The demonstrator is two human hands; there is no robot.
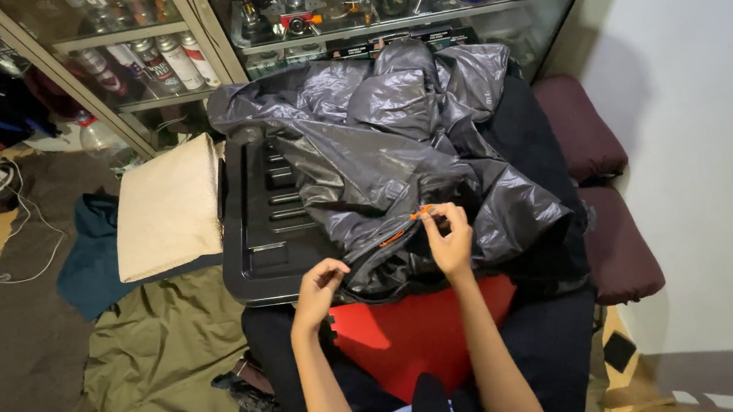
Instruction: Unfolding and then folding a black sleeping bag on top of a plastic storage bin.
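Note:
A shiny grey puffy jacket (396, 141) lies crumpled over a black plastic case lid (263, 233). My right hand (449, 238) pinches the small orange zipper pull (421, 212) on the jacket's front edge. My left hand (321, 288) grips the jacket's lower hem, close to the orange-trimmed zipper line (391, 237). A red flat panel (421, 325) lies under the jacket, just in front of me.
A cream cushion (168, 206) leans left of the case. Olive cloth (159, 365) and a teal cloth (88, 257) cover the floor. Two maroon cushions (599, 186) sit at right by the white wall. A glass cabinet (279, 19) with bottles and gear stands behind.

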